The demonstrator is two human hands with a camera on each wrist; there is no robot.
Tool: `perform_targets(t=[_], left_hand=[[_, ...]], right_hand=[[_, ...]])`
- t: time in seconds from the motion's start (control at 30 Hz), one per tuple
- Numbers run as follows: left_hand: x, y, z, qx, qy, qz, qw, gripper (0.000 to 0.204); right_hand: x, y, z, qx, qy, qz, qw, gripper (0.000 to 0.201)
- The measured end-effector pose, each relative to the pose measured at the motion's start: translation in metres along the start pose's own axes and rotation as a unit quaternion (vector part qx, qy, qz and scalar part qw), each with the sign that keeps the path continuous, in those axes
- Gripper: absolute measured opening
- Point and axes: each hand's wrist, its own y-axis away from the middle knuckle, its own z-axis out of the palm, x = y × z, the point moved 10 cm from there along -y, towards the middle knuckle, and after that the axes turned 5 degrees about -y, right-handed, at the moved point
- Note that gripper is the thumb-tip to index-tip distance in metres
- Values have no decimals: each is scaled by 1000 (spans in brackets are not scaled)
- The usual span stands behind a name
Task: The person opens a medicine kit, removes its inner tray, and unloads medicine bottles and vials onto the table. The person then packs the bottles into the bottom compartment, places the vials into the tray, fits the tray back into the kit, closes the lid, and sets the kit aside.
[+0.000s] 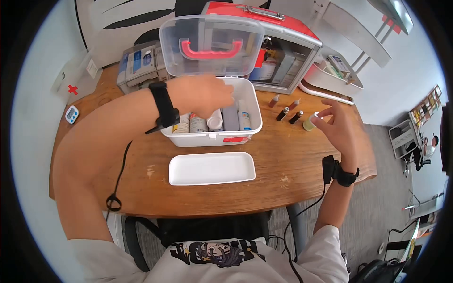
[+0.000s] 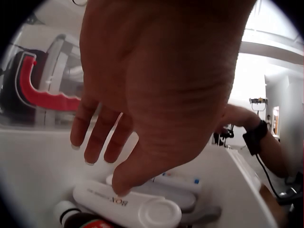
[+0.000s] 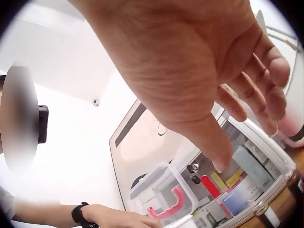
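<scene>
The left hand is over the white box, whose clear lid stands raised. Bottles and a grey item stand inside. In the left wrist view, the left hand has its fingers apart and hanging, its thumb tip at a white case marked BOX; whether they touch I cannot tell. The right hand hovers by a small yellowish bottle right of the box, thumb and fingers apart. Seen from the right wrist, the right hand holds nothing.
A white tray lies in front of the box. Several small bottles stand to its right. Behind are a red-topped metal case and a white bin. A timer is at the left, and cables trail from both wrists.
</scene>
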Motion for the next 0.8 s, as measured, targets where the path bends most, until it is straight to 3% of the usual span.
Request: perform_targets(t=[0.07,0.2,0.27,0.4,0.47,0.5,0.53,0.57,0.6,0.67,0.7,0.77,0.8], left_hand=[[13,-3,19,-72,-66,24,995,26],[19,-4,16,-55,-70,44,995,23],[23,-3,12,-24,-132,78,988,20],[2,-1,13,-66,-99,2,993,24],[-16,16,-17,5,-47,-51,998,29],[-24,38,-40,123,6,-64,990,30],[-34,67,-65,239,58,-78,966,31],[-52,93,-78,226,176,-202,937,33],[-61,124,-80,207,286,-321,879,35],[-72,181,-60,268,441,-368,773,45],[-77,202,-41,236,465,-375,766,43],[-84,243,12,185,521,-399,732,42],[-79,257,31,168,544,-406,715,39]], right_hand=[[8,0,2,-4,-33,-6,999,56],[4,-6,8,-21,-72,-39,996,49],[-6,-7,13,-38,-72,-42,996,47],[-40,-9,30,-91,-78,-81,989,39],[-61,-11,37,-107,-73,-110,986,37],[-73,-12,43,-119,-67,-138,981,35],[-85,-15,45,-104,-65,-174,977,30],[-90,-19,51,-104,-70,-172,977,30],[-103,-22,60,-124,-73,-202,969,28],[-128,-28,76,-155,-61,-257,952,21],[-133,-35,81,-154,-64,-256,952,21],[-158,-32,117,-263,-21,-347,900,22],[-161,-36,133,-294,2,-349,890,26]])
